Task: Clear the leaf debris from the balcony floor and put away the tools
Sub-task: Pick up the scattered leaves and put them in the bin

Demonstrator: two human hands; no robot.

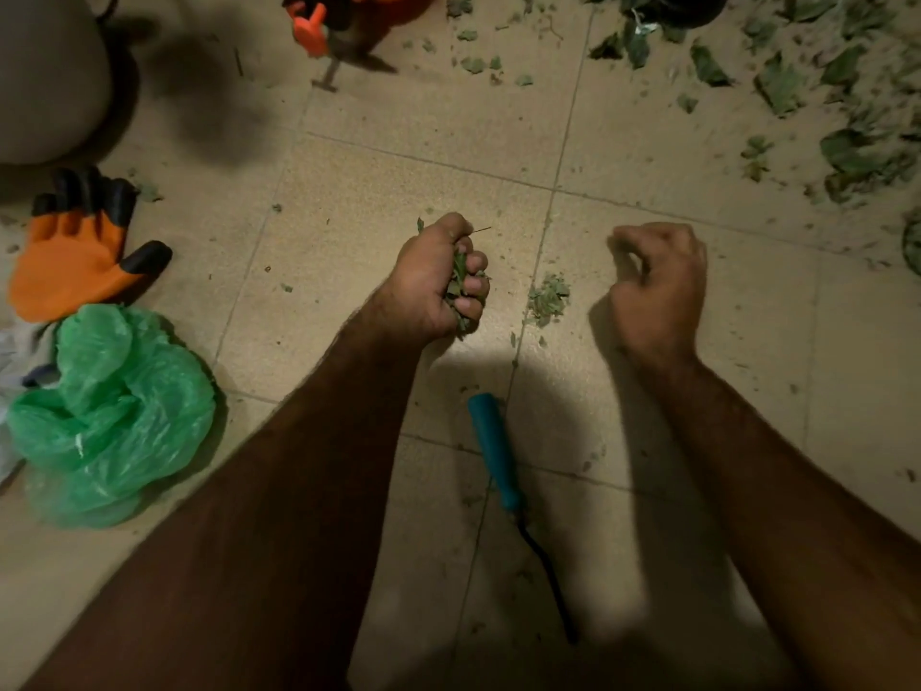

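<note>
Left hand [438,271], near the frame's centre, is clenched around a wad [461,286] of crumpled green leaf bits, with scraps poking out between the curled fingers and one thin stem sticking out at the top. Right hand [658,286], at 3 o'clock from it and well apart, has its fingers curled in with the knuckles up. Nothing shows in it, though motion blur softens the fingertips. Both forearms reach in from 6 o'clock and are bare.

Between the hands a small pile [548,296] of pale green, dry-looking fragments lies on the floor [398,142], which is beige tile with dark grout lines. Larger, darker leaves [777,87] are strewn thickly from 1 to 3 o'clock, thinning to specks toward the centre.

At 6 o'clock a tool [498,451] with a teal handle lies between the forearms. Its dark metal end runs into shadow, so the head cannot be made out. An orange glove [75,256] with black fingertips lies flat at 9 o'clock, and a crumpled green bag [109,416] sits just below it at 8 o'clock. At 12 o'clock an orange thing [309,27] is cut off by the top edge and too blurred to name. A pale rounded shape [45,77] at 10 o'clock is cropped by the left edge.
</note>
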